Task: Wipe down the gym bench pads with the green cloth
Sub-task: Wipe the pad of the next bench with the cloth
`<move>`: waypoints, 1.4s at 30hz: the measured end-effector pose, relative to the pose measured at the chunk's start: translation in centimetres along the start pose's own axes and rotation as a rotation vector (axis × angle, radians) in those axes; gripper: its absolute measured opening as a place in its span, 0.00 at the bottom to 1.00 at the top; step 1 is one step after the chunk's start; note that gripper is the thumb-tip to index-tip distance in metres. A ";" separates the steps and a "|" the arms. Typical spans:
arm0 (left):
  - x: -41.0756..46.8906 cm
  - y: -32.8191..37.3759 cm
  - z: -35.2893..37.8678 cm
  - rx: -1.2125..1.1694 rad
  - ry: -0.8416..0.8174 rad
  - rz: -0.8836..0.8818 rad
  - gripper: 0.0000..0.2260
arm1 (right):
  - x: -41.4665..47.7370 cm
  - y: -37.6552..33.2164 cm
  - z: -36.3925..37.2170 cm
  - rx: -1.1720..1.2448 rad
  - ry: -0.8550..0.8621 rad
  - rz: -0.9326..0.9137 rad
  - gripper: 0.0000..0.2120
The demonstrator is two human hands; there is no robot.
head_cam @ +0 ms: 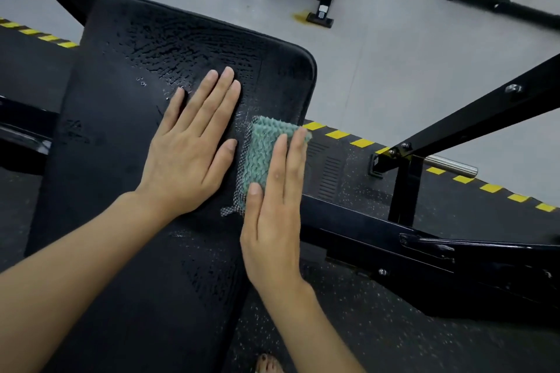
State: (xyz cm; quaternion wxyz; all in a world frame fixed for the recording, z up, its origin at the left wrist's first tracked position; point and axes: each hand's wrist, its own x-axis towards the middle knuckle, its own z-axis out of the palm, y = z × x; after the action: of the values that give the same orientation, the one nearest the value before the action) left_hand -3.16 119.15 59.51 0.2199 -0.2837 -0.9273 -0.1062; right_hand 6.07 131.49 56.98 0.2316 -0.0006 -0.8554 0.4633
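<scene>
Your right hand point(272, 221) presses the green cloth point(262, 150) flat against the black padded surface point(115, 136), fingers point(295, 157) straight and released, curled round nothing. The cloth lies at the surface's 3 o'clock edge, its long axis running from 7 o'clock to 1 o'clock and its far end pointing towards the yellow-and-black floor tape point(338, 134). A grey mesh backing point(241, 179) shows along its 9 o'clock side. Your left hand point(194, 145) rests palm-down just beside the cloth at 9 o'clock, fingers straight and together, tips towards 1 o'clock. The surface stretches from 7 o'clock towards 1 o'clock, with wet streaks beading near its rounded far end. A black steel frame point(472, 127) crosses at 3 o'clock over speckled rubber flooring point(348, 327).
</scene>
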 end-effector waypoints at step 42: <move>-1.0 0.6 0.0 0.002 -0.022 0.040 0.27 | 0.9 0.2 0.4 0.256 0.066 0.091 0.27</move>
State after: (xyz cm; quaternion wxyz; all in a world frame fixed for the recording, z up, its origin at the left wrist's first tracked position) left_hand -2.10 119.16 59.06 0.2119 -0.3033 -0.9239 -0.0978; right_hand 5.13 131.47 57.01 0.2365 -0.0250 -0.7804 0.5783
